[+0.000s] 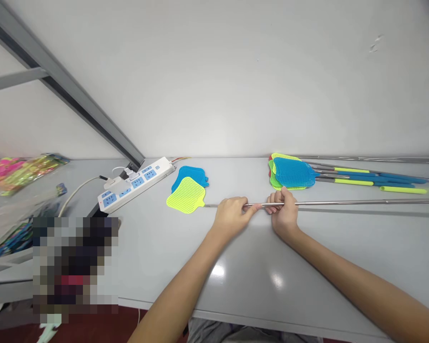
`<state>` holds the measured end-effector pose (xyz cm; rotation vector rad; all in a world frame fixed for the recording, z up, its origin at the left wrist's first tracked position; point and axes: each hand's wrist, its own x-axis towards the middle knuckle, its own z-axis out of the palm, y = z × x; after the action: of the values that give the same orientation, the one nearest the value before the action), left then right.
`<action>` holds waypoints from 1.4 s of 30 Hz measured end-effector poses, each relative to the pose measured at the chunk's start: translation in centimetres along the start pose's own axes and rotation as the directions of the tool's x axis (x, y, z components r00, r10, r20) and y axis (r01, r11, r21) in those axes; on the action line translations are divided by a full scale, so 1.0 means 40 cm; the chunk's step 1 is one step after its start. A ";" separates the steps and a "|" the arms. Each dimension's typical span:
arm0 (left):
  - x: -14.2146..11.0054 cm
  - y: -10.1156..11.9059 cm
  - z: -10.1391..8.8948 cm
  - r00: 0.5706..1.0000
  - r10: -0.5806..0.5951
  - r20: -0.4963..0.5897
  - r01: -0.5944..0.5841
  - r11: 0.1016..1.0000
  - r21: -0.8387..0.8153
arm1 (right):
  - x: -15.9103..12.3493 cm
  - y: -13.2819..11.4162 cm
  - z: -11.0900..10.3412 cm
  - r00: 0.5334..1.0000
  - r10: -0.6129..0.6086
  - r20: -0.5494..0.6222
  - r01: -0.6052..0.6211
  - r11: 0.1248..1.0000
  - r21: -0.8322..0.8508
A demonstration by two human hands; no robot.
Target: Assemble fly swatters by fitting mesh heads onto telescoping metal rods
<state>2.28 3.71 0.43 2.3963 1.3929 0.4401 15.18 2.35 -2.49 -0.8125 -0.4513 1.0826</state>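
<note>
Person at the table, both hands on one metal rod (329,203). Left hand (231,215) pinching it near the yellow swatter head (187,195), thumb along the rod; right hand (285,213) just beside, fingers curled round it. Rod runs nine to three o'clock, yellow head at nine, overlapping a blue swatter head (186,175). Power strip (137,185) at ten, plugs in. Stacked swatters (293,173) at two, blue one on top. Bagged pieces (26,174) far off, also ten.
</note>
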 end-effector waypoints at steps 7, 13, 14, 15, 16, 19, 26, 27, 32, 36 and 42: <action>0.007 -0.022 0.003 0.986 -0.077 -0.150 0.095 0.989 0.112 | 0.005 0.001 -0.003 1.000 0.022 -0.006 -0.022 1.000 0.005; 0.005 -0.024 0.003 0.952 -0.129 -0.279 0.177 0.972 0.156 | 0.003 0.002 -0.004 1.000 0.017 -0.008 -0.017 1.000 -0.003; 0.006 -0.024 0.003 0.951 -0.123 -0.283 0.172 0.973 0.155 | 0.003 0.002 -0.004 1.000 0.015 -0.012 -0.015 1.000 0.000; 0.006 -0.025 0.003 0.953 -0.117 -0.278 0.165 0.974 0.155 | 0.003 0.002 -0.004 1.000 0.014 -0.019 -0.013 1.000 0.006; 0.007 -0.025 0.003 0.957 -0.116 -0.265 0.160 0.975 0.152 | 0.003 0.002 -0.003 1.000 0.013 -0.023 -0.013 1.000 0.011; 0.007 -0.021 0.003 0.969 -0.133 -0.208 0.163 0.977 0.135 | 0.004 0.000 -0.003 1.000 0.008 -0.024 -0.007 1.000 0.016; 0.002 -0.003 -0.008 0.963 -0.125 -0.241 0.158 0.980 0.123 | 0.006 -0.001 -0.005 1.000 0.009 -0.007 -0.009 1.000 0.021; 0.002 -0.001 -0.009 0.960 -0.129 -0.250 0.162 0.980 0.118 | 0.006 0.000 -0.005 1.000 0.007 -0.005 -0.007 1.000 0.028; -0.003 0.006 -0.017 0.950 -0.132 -0.283 0.167 0.981 0.103 | 0.004 0.000 -0.005 1.000 0.007 -0.007 -0.006 0.998 0.067; -0.006 0.013 -0.019 0.950 -0.138 -0.282 0.171 0.981 0.096 | 0.003 0.000 -0.006 1.000 0.004 0.004 -0.005 0.998 0.060; -0.008 0.019 -0.013 0.958 -0.143 -0.247 0.167 0.983 0.076 | -0.003 -0.002 -0.004 1.000 -0.010 0.007 0.010 0.998 0.063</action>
<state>2.52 3.15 1.18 2.3454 1.7296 0.6542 15.28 2.16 -2.51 -0.7507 -0.4250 1.0852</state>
